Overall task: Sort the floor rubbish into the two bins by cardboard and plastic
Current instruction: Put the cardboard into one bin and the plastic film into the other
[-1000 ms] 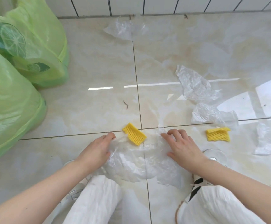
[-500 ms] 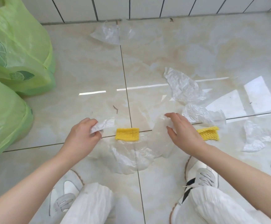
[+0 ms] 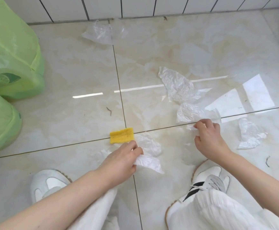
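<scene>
Both hands have moved since a moment ago: then they held the two ends of one clear sheet near the yellow piece, and now they are farther apart. The left hand (image 3: 122, 161) is closed on a crumpled clear plastic sheet (image 3: 149, 153), pinching it just below the yellow foam net (image 3: 121, 135), which lies on the floor tile line, touching nothing but the floor. The right hand (image 3: 208, 138) has gone out to the right and its fingers are curled shut on a small bit of thin plastic (image 3: 191, 127) at the edge of another crumpled bag (image 3: 190, 113). More clear plastic lies around: a big wrinkled sheet (image 3: 177, 85) above that bag, a scrap (image 3: 250, 135) to the right of the right hand, and one far piece (image 3: 102, 33) by the wall. Two green bin bags (image 3: 10, 52) stand well off to the left. I think the step now is picking up plastic bits, one bunch in each hand. No cardboard can be seen on the floor. Next, the hands likely need to lift their plastic, scrunch it so it does not slip or float away, and carry it left to the bin for plastic. Which green bag that is, I cannot tell.
</scene>
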Available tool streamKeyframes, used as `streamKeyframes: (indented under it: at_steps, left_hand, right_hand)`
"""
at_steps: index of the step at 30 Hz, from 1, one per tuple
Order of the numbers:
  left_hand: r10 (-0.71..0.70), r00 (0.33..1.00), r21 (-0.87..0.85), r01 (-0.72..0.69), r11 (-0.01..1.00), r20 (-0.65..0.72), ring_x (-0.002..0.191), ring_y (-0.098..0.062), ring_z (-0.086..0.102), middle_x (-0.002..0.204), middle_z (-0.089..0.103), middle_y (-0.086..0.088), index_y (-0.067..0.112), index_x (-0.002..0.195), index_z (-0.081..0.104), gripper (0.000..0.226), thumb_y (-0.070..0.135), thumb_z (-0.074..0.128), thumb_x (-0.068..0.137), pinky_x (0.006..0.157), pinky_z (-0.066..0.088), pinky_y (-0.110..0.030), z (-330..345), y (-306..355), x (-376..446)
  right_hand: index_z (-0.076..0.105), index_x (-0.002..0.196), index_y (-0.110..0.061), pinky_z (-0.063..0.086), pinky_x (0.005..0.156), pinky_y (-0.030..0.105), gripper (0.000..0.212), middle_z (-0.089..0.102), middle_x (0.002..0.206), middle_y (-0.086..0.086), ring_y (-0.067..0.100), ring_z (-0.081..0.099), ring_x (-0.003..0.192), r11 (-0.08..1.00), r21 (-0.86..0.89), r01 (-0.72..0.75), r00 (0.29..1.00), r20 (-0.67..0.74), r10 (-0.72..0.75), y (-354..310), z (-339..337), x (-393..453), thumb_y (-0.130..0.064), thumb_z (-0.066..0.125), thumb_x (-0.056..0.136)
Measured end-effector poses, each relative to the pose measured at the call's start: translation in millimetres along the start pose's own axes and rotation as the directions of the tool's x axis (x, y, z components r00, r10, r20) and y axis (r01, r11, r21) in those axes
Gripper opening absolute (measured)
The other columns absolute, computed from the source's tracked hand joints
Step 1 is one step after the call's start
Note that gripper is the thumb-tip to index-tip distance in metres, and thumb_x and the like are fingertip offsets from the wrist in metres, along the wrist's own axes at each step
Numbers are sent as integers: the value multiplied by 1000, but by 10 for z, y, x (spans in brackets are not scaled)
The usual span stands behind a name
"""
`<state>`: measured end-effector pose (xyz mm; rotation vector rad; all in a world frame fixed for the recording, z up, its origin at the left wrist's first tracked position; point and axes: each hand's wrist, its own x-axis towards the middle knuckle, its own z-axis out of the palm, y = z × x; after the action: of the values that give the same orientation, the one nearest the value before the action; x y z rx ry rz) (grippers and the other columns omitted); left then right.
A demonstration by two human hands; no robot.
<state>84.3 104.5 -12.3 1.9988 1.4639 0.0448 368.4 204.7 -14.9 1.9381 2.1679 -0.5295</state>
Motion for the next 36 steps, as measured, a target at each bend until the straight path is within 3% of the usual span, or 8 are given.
streamKeyframes:
  at_steps: [3, 7, 11, 18, 23, 27, 32, 36]
  left_hand:
    - [98, 995, 221, -91, 971, -20, 89, -24, 52, 102, 53, 0, 22, 102, 55, 62, 4, 72, 45, 59, 52, -31, 82, -108, 19]
    - [78, 994, 328, -48, 943, -79, 105, -26, 42, 117, 49, -3, 27, 118, 50, 89, 3, 71, 35, 78, 51, -35, 144, -210, 66]
    - [0, 994, 321, 36, 946, -113, 112, -29, 38, 129, 41, -5, 29, 135, 39, 104, 5, 73, 39, 83, 51, -39, 128, -226, 131]
    - [-92, 977, 346, 156, 925, -193, 110, -30, 38, 128, 48, -11, 25, 136, 43, 101, 12, 81, 43, 79, 49, -42, 25, -209, 294]
    - [-63, 989, 336, 105, 936, -135, 85, -25, 54, 102, 52, 0, 23, 135, 38, 98, 9, 79, 47, 68, 48, -35, 123, -256, 401]
    - [-47, 993, 278, 76, 957, -111, 76, -23, 56, 93, 48, 1, 25, 119, 45, 80, 7, 80, 49, 62, 49, -33, 187, -313, 426]
    - [-36, 997, 226, 50, 973, -65, 76, -26, 61, 89, 61, 2, 27, 101, 39, 71, -2, 74, 47, 59, 48, -33, 240, -346, 424]
    - [-5, 999, 131, 10, 991, -34, 91, -26, 61, 95, 59, 3, 29, 103, 37, 66, -3, 69, 54, 70, 51, -36, 279, -339, 398]
  right_hand:
    - [46, 123, -6, 43, 90, 50, 42, 35, 132, 15, 43, 31, 118, 999, -42, -31, 998, 53, 33, 117, 92, -16, -2, 48, 81]
    - [45, 120, -6, 49, 83, 50, 41, 40, 127, 16, 44, 33, 117, 995, -103, -4, 998, 64, 11, 194, 201, 5, -5, 51, 80]
    - [44, 122, -8, 52, 70, 48, 46, 42, 120, 16, 40, 38, 108, 987, -159, -24, 999, 32, 30, 165, 191, 69, -1, 55, 78]
    - [46, 124, -12, 44, 67, 41, 48, 49, 112, 12, 36, 42, 100, 988, -157, 2, 1000, -20, -5, 211, 157, 93, 2, 52, 78]
    - [53, 112, -8, 34, 64, 36, 36, 52, 108, 13, 37, 44, 97, 986, -168, 23, 999, -32, -29, 260, 164, 110, 1, 55, 77]
    - [57, 103, -3, 34, 62, 37, 29, 54, 104, 15, 39, 46, 94, 992, -116, 43, 998, -48, -49, 302, 174, 130, 3, 59, 74]
    - [59, 89, -3, 37, 54, 36, 28, 58, 89, 14, 40, 51, 83, 990, -97, 98, 990, -94, -107, 348, 188, 88, 6, 67, 64]
    - [58, 100, -5, 47, 76, 45, 25, 58, 99, 11, 37, 47, 100, 992, 2, 129, 990, -52, -128, 335, 111, 30, -3, 57, 75]
